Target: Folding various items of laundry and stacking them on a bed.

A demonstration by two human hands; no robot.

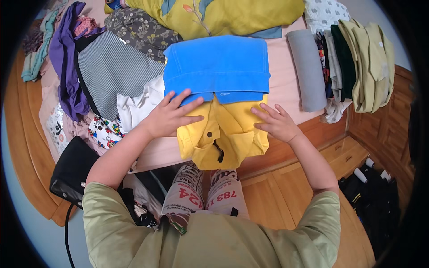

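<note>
A blue and yellow garment lies in front of me at the bed's edge. Its blue part [216,63] is folded flat over the yellow part [234,117], which hangs partly over the edge and shows a dark button and a black strap or cord. My left hand [176,114] rests with spread fingers on the left side, where blue meets yellow. At the right side, my right hand [274,122] has its fingers apart, at or just above the yellow fabric; contact cannot be told. Neither hand grips the cloth.
Left on the bed [278,67] lie a checked cloth [117,70], a white garment [137,107] and a purple garment [67,63]. A mustard bedcover [241,15] is behind. A rolled grey cloth [306,70] and folded clothes [365,67] stand right. A black bag [72,167] is lower left.
</note>
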